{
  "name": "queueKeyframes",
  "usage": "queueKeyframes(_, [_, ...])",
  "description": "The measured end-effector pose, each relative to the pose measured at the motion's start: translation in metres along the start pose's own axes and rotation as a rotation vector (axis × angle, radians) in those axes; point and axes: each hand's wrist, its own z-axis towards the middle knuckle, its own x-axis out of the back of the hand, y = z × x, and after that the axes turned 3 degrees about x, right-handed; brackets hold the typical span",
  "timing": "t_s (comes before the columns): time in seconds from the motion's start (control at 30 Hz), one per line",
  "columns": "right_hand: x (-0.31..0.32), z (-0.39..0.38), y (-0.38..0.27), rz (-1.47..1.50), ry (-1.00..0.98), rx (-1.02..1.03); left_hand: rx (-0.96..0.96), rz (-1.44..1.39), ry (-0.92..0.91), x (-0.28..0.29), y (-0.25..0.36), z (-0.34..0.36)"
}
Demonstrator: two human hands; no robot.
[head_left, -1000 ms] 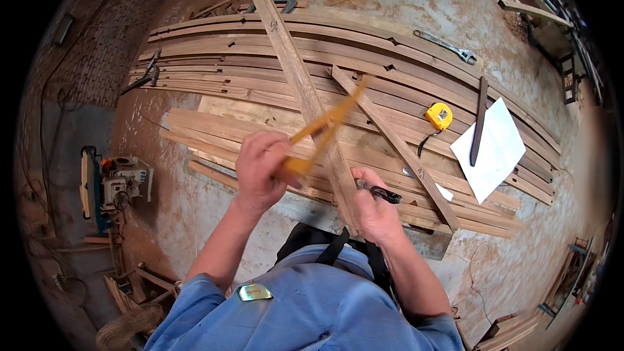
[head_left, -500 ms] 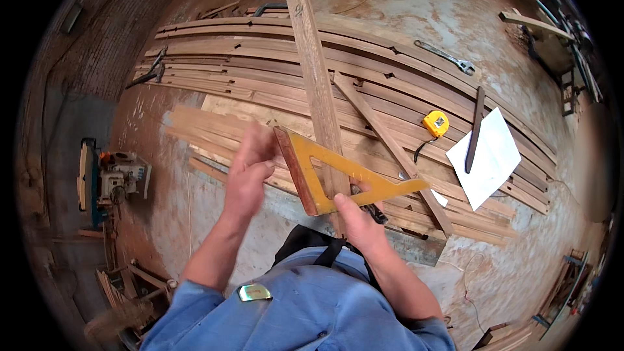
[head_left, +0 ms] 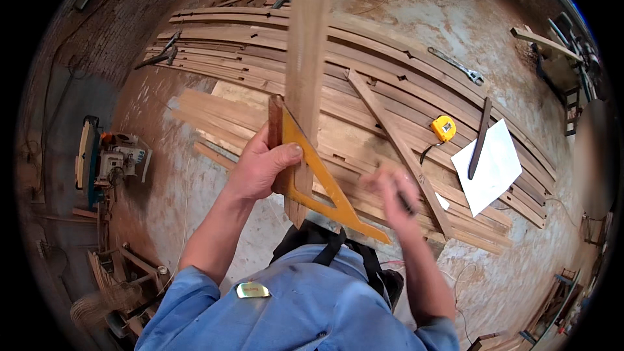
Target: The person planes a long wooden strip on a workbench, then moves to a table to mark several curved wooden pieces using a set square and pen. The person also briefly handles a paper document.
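My left hand is closed on a yellow triangular set square with a reddish-brown wooden stock. The thumb presses on the yellow face, and the fingers reach behind the stock. The square lies against a long wooden board, which extends away from my body and has its near end by my waist. To the right of the square, clear of it, my right hand is smeared by motion. A dark pen-like stick is in its fingers.
Long slotted timber strips lie side by side under the board. On them rest a yellow tape measure, a white paper sheet, a dark bar, a loose strip and an adjustable wrench. A power tool stands left.
The set square has passed from my right hand to my left and turned against the board. My right hand has moved off to the right with the dark stick. The board looks more upright in view.
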Motion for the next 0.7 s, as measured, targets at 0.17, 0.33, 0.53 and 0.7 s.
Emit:
queueKeyframes(0.17, [-0.018,0.082,-0.053,0.671,-0.022,-0.112,0.09,0.202,-0.137,-0.027,0.0,-0.018])
queueKeyframes(0.33, [-0.044,0.104,-0.048,0.73,0.064,-0.196,0.167,0.186,-0.183,-0.021,-0.025,-0.028])
queueKeyframes(0.53, [-0.048,0.125,-0.029,0.699,0.197,-0.168,0.376,0.086,-0.152,0.005,-0.045,-0.043])
queueKeyframes(0.7, [-0.059,0.132,-0.029,0.707,0.209,-0.192,0.405,-0.044,-0.117,0.005,-0.051,-0.046])
